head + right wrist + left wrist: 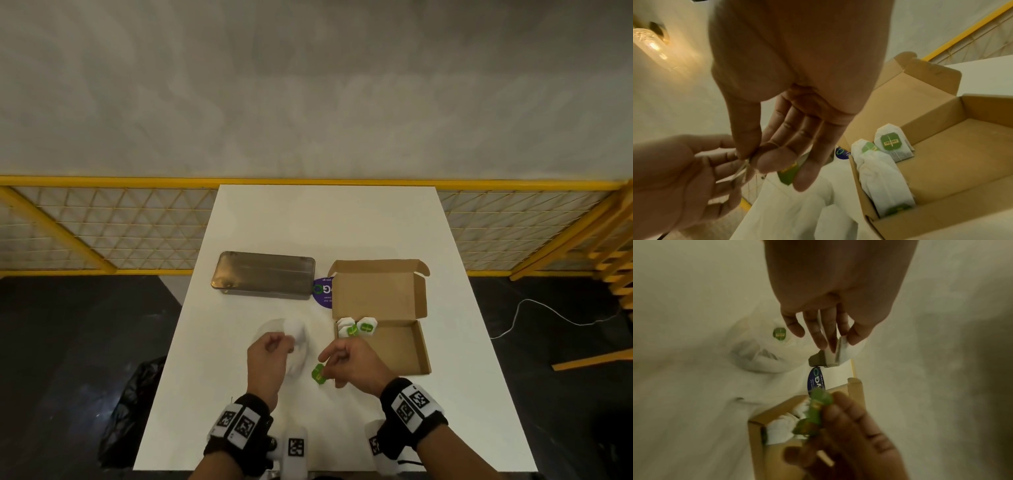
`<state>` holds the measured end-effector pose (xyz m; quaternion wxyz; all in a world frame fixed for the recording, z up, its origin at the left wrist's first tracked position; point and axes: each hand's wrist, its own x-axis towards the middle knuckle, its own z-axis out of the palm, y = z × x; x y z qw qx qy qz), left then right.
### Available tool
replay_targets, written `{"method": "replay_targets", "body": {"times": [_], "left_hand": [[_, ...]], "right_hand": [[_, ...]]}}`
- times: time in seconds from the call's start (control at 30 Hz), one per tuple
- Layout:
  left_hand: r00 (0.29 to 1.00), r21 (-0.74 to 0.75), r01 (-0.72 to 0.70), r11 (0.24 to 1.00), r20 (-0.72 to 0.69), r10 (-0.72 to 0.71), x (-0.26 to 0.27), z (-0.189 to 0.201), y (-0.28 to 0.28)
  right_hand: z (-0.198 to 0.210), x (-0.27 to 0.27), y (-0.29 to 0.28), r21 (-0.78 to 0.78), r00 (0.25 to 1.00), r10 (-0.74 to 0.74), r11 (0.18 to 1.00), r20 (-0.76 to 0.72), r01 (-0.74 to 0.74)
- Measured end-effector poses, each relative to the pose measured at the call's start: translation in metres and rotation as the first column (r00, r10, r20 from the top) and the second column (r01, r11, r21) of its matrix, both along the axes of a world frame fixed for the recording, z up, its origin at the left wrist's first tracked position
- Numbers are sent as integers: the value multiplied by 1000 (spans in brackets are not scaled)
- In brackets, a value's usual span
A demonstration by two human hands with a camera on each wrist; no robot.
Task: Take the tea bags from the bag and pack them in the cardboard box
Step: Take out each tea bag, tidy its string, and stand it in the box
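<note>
From the top of the frame the left hand (838, 288) reaches down, its fingers (819, 335) extended over the white counter (684, 418). A clear bag (760, 353) lies crumpled at centre left, with one green-labelled tea bag (779, 334) showing inside. At lower centre the open cardboard box (756, 434) holds white tea bags (783, 426). The right hand (855, 443), blurred at lower right, pinches a green tag (818, 408) above the box. A dark blue sticker (816, 380) sits between bag and box.
</note>
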<state>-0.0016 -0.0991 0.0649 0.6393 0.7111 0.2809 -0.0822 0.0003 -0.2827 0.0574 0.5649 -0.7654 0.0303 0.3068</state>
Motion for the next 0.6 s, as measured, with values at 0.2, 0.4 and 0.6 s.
{"method": "replay_targets", "body": {"times": [0.2, 0.4, 0.6], "left_hand": [[998, -234, -64, 970, 0, 66, 3, 10, 6], [995, -210, 67, 975, 84, -51, 0, 21, 7], [957, -157, 273, 949, 146, -251, -5, 40, -2]], "right_hand": [[-4, -5, 6, -36, 1000, 24, 999, -13, -25], [-16, -7, 0, -219, 990, -34, 974, 134, 63], [6, 2, 7, 56, 984, -101, 994, 148, 94]]}}
